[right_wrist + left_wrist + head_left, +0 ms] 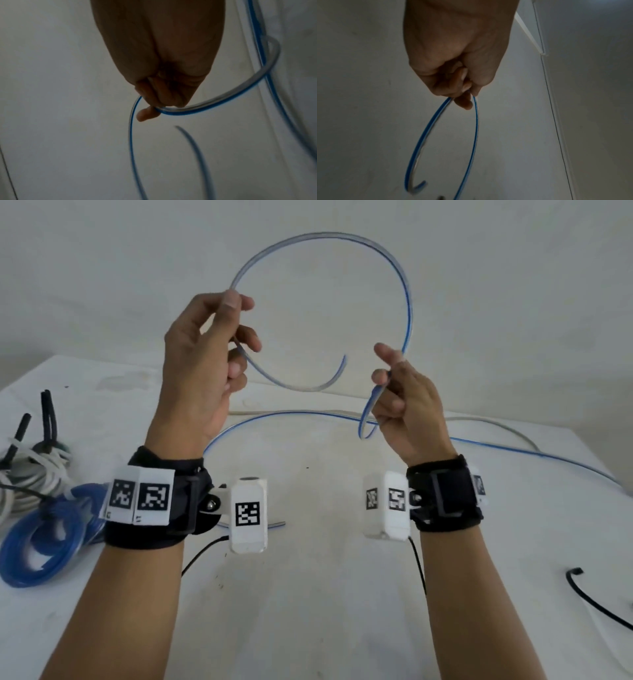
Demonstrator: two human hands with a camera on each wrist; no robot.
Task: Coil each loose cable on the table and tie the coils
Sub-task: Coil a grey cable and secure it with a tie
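Observation:
A clear cable with a blue stripe (pixel 346 236) arcs in the air between both raised hands above the white table (pixel 325 594). My left hand (pixel 205 350) pinches it near its free end, which curls down to a tip (pixel 343 361). My right hand (pixel 400 398) grips the same cable (pixel 214 100) further along. From there it drops in a small loop and trails across the table to the right (pixel 534 451). In the left wrist view the fingers (pixel 464 100) close round the cable (pixel 428 132).
Tied coils lie at the table's left: a blue one (pixel 44 542), a white one (pixel 24 481) and black cable ends (pixel 48 416). A grey-white cable (pixel 507 429) runs across the back right. A loose black cable (pixel 596 601) lies at the right edge.

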